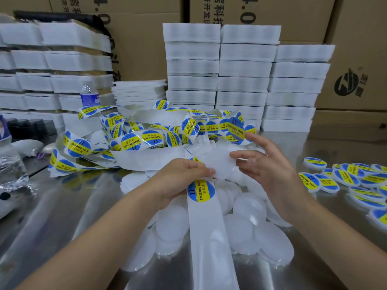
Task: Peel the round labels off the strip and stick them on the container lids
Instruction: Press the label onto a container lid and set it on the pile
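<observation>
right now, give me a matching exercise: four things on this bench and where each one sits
Things:
1 labelled lids
2 plain white lids
3 blue-labelled water bottle
4 backing strip

Places:
a back left, in front of the white stacks
b runs from the left hand toward the camera
c heaped mid-table, below both hands
d spread along the right side

Pairs: 1-d, 2-c, 3-a, 4-b

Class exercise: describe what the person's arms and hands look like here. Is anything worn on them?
The left forearm and right forearm are bare to the frame's edge; no sleeves show. The left hand and right hand wear no gloves, and no ring, watch or bracelet is visible. The nails that show are short and unpainted.
</observation>
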The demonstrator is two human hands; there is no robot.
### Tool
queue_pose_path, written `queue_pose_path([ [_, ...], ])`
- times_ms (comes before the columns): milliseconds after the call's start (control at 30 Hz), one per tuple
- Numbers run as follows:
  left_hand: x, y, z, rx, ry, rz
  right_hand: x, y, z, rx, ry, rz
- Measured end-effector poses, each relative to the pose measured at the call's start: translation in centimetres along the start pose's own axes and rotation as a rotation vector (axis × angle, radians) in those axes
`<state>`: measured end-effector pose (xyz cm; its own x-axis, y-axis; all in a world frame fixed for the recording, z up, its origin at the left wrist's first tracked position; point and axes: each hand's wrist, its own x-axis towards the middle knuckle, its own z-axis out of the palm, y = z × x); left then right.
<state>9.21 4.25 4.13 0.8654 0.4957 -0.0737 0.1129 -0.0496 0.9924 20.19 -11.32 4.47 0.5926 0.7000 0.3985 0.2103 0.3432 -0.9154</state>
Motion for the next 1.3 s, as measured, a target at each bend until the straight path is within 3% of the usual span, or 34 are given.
queue_pose_path([
  [233, 0.1, -0.2, -0.1, -0.019, 0.000, 0.006, 0.4, -0.7, -0.7, 0.220, 0.093, 0.239],
  [433, 0.0, -0.1, -0.1, -0.010, -0.025, 0.005, 0.7, -0.3, -0.5, 0.117, 0.135, 0.351],
  [1300, -0.1, 0.2, -0.1, 0.013, -0.043, 0.003, 0.9, 0.7, -0.4, 0.011, 0.080, 0.347],
])
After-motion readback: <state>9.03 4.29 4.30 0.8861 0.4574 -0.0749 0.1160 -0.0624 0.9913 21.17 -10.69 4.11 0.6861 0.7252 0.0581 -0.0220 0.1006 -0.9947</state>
